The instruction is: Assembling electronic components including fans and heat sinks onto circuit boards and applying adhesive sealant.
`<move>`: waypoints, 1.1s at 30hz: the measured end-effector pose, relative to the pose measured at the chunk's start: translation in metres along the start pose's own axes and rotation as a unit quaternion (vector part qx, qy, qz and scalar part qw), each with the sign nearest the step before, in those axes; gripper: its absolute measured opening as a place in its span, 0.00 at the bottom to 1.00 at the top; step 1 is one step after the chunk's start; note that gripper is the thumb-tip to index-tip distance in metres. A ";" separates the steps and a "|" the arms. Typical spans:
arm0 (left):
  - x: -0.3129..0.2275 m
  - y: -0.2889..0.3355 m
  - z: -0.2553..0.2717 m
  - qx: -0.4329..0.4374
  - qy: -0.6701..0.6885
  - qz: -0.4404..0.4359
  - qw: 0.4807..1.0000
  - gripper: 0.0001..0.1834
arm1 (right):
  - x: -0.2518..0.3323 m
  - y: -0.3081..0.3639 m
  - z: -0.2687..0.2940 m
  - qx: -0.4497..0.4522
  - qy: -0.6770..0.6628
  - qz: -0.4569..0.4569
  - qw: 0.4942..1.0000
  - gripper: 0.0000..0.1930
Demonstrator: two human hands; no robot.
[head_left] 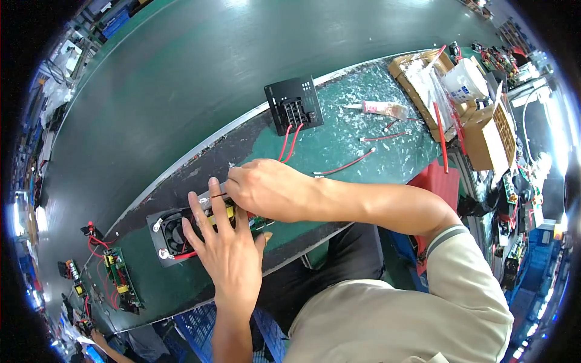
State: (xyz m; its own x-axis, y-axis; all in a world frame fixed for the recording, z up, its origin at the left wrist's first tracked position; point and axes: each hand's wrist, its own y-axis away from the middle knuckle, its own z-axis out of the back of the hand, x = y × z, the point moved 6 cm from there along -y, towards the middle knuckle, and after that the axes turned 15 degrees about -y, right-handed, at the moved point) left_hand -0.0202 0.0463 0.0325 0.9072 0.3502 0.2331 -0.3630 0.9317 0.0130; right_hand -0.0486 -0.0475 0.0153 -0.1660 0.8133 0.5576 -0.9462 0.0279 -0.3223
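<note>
Left hand (231, 254) splays over the fan unit (175, 235); right hand (265, 189) curls, grip hidden.

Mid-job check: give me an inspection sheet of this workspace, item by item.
Surface: green bench, white flecks at right.
Job's things: fan unit, partly covered; black panel farther out.
Clutter: tube, cardboard box, circuit board.
Hands: left hand spread over fan unit; right hand bunched, grip hidden.
Cables: red wires run from panel toward right hand; loose red lead nearby.
Surroundings: blue crate below bench; another person's hand lower left.
</note>
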 end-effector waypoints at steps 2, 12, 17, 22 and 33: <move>0.001 -0.001 0.000 0.001 -0.006 0.002 1.000 0.39 | -0.001 0.000 -0.001 -0.002 -0.006 -0.021 1.000 0.08; 0.003 0.002 0.014 -0.020 0.005 -0.046 0.999 0.27 | -0.022 0.020 0.006 -0.134 -0.198 -0.119 0.964 0.04; 0.044 -0.005 0.010 -0.114 0.392 0.089 0.909 0.24 | 0.004 0.019 0.036 -0.233 -0.299 -0.166 0.910 0.05; 0.032 -0.029 0.000 -0.062 0.460 0.024 0.885 0.15 | 0.036 0.034 0.048 -0.252 -0.262 -0.110 0.925 0.06; 0.024 -0.030 0.005 -0.093 0.466 -0.046 0.879 0.08 | -0.024 0.067 0.020 -0.201 -0.604 -0.312 0.705 0.11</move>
State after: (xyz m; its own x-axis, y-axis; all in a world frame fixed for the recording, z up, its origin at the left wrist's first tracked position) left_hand 0.0113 0.0261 0.0421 0.7426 0.1185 -0.6592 -0.3171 0.9292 -0.1901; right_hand -0.1133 -0.0765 -0.0039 -0.0968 -0.5116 0.8538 -0.8248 0.5214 0.2189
